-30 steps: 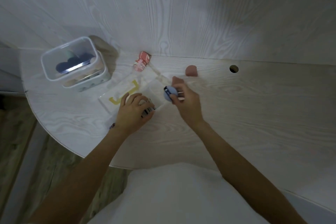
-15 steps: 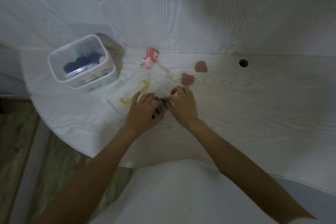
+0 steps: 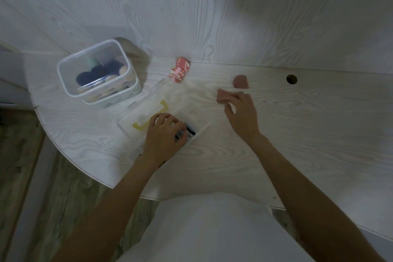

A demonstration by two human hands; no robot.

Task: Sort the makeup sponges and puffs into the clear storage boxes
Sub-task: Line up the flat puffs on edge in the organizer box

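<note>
Pink foam is what the right hand is taking hold of: its fingertips pinch the near edge of a pink sponge lying on the table. A second pink sponge sits just beyond those fingertips, apart from the first. The grip looks shallow, so the soft piece could slip free or fold on the way over; the reach could also nudge the second sponge farther off.

Under the left hand lies a flat clear box with yellow clasps. That hand's curled fingers press dark, striped items into its near compartment; whether they grip them I cannot tell. If the hand lifts early, the springy contents may pop back out, and the light box may slide.

Beyond and to the left of that hand stands a deeper clear tub holding dark round puffs, a mint sponge and some pale pieces. A red patterned packet lies between the tub and the pink sponges.
</note>
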